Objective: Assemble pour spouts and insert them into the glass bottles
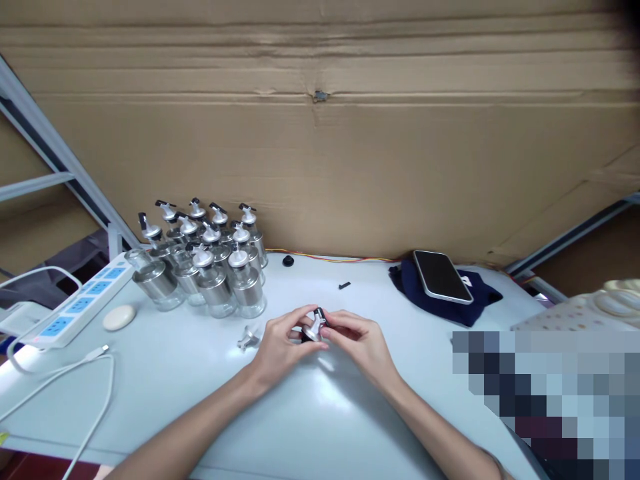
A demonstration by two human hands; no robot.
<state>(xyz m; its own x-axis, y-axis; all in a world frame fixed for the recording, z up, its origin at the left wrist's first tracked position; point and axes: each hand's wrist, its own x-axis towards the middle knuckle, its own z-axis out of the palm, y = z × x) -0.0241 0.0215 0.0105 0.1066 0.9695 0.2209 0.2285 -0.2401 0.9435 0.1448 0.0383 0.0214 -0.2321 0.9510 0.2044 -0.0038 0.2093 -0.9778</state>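
Observation:
Both hands meet over the front middle of the table, holding one silver and black pourer top (315, 328) between them. My left hand (280, 343) is closed around its round base. With thumb and fingers, my right hand (361, 339) pinches the spout end near the black flap; the fingertips hide part of it. Just left of my left hand lies a loose silver spout piece (247, 339). Farther back are a small black strip (345, 285) and a round black stopper (288, 261).
Several glass bottles (249, 290) with steel bands and pourer tops stand at back left. A power strip (80, 303), a white round object (119, 317) and a white cable (107, 393) lie left. A phone (443, 277) rests on dark blue cloth (410, 287) at right. Cardboard (350, 173) walls the back.

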